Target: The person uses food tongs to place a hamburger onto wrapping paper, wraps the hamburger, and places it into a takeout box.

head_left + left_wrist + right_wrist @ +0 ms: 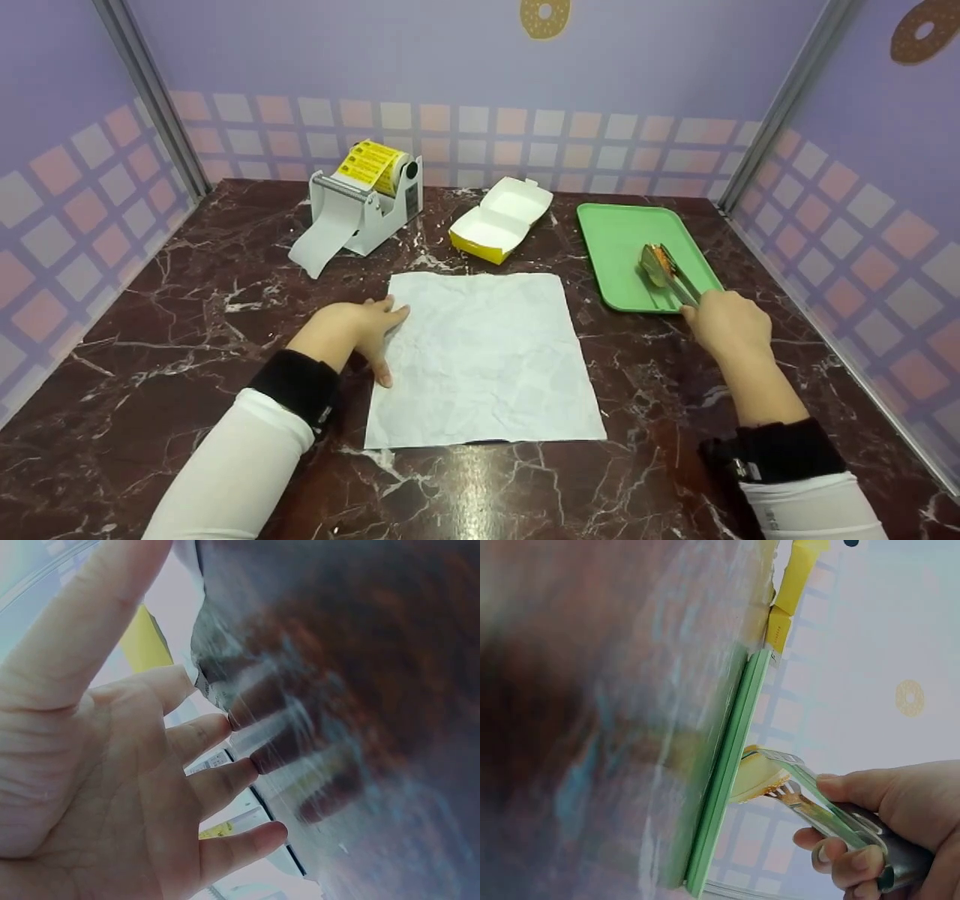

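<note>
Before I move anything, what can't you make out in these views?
- Print on the label roll: head view, too small to read.
- Part of the food: head view, behind the tongs.
- Tray's near right corner: head view, covered by the right hand.
- Left hand's thumb tip: left wrist view, cut off by the top edge.
- Tabletop detail: both wrist views, blurred.

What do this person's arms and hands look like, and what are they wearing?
The left hand and right hand are gloveless. Wide black bands circle both forearms, bordering white sleeves. The right sleeve bears small grey markings, unreadable here.
</note>
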